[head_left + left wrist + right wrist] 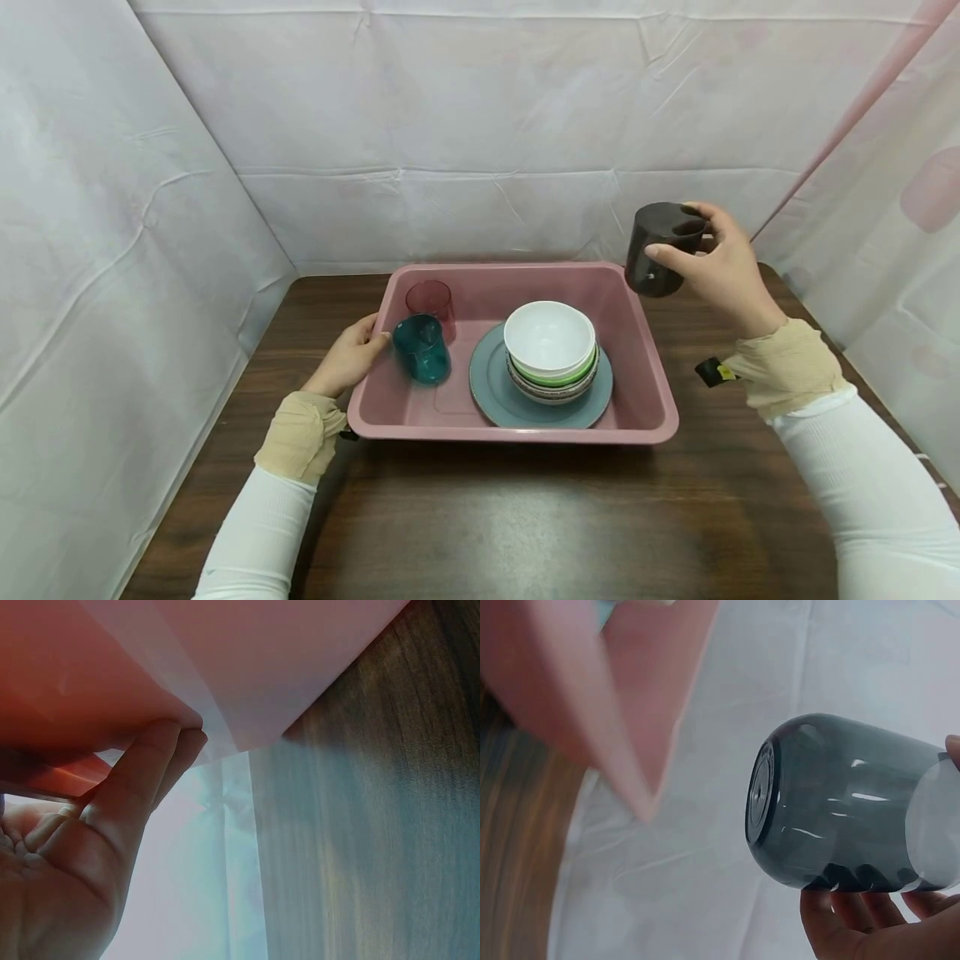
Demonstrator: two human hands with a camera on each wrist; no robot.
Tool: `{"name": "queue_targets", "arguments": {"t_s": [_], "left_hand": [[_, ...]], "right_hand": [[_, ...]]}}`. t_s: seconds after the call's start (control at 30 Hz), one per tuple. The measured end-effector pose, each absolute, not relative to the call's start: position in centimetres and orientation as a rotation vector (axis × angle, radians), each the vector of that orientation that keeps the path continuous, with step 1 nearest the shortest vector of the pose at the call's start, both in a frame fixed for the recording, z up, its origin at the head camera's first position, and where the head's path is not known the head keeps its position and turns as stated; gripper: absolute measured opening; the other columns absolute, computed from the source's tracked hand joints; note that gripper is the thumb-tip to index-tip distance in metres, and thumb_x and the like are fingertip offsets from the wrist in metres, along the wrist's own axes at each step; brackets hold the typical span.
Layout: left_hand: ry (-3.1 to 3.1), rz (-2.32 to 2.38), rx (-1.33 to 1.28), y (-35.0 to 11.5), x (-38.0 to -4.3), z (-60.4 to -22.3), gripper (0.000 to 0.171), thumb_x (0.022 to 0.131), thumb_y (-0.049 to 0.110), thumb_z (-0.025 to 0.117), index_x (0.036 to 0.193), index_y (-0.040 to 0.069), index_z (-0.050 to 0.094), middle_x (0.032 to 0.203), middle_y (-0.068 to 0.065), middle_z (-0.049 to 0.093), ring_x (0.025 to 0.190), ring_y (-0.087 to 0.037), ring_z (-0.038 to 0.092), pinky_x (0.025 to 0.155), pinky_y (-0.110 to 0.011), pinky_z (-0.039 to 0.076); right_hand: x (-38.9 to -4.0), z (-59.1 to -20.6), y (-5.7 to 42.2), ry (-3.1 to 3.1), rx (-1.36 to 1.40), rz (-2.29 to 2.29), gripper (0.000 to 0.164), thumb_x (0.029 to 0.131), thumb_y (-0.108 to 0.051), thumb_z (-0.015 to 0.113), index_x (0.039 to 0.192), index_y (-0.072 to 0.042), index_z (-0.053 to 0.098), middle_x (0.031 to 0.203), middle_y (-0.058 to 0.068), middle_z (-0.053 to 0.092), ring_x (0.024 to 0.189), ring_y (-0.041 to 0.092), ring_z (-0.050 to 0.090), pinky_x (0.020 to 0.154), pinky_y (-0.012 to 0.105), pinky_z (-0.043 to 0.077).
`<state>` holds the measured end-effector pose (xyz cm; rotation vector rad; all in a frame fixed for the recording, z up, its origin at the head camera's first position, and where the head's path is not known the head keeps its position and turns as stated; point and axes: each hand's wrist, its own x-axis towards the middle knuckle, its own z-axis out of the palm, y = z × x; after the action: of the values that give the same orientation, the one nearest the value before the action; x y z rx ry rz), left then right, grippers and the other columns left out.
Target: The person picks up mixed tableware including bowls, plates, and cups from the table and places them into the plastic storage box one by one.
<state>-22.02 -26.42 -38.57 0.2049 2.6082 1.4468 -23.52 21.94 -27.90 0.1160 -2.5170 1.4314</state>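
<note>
Up in the air off the back right corner of the pink basin [517, 434], my right hand [731, 271] holds a dark grey see-through cup [651, 258]. In the right wrist view, thumb and fingers grip the cup [840, 802] near its mouth, with the round base facing away from the palm. My left hand [348, 354] grips the basin's left rim. The left wrist view has its fingers [142, 769] against the underside of that rim. Inside the basin, on the left, a teal cup [423, 358] leans in front of a red see-through cup [429, 296].
A blue-grey plate [491, 392] lies in the basin's right half. On it sits a stack of bowls, with a white bowl [549, 333] on top. The basin stands on a dark wooden table [517, 525], with white sheeting [480, 125] hung behind and at both sides.
</note>
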Motion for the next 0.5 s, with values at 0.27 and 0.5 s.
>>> {"name": "queue_targets", "arguments": {"t_s": [0.27, 0.5], "left_hand": [[2.615, 1.462, 0.218, -26.6, -22.0, -38.6, 0.055, 0.104, 0.019, 0.042, 0.150, -0.006, 0.027, 0.131, -0.033, 0.055, 0.106, -0.038, 0.066, 0.081, -0.042, 0.059], [2.643, 1.431, 0.181, -26.7, -22.1, -38.6, 0.056, 0.103, 0.020, 0.046, 0.150, -0.007, 0.028, 0.130, -0.032, 0.056, 0.103, -0.037, 0.067, 0.080, -0.040, 0.059]], "right_hand": [[-21.2, -26.8, 19.7, -2.450, 0.267, 1.543, 0.065, 0.085, -0.021, 0.076, 0.142, -0.020, 0.045, 0.120, -0.007, 0.052, 0.099, 0.008, 0.055, 0.072, 0.012, 0.048], [-19.5, -26.7, 17.9, -2.420, 0.377, 1.663, 0.067, 0.084, -0.012, 0.076, 0.143, -0.019, 0.044, 0.121, -0.002, 0.056, 0.100, 0.006, 0.060, 0.081, 0.012, 0.050]]}}
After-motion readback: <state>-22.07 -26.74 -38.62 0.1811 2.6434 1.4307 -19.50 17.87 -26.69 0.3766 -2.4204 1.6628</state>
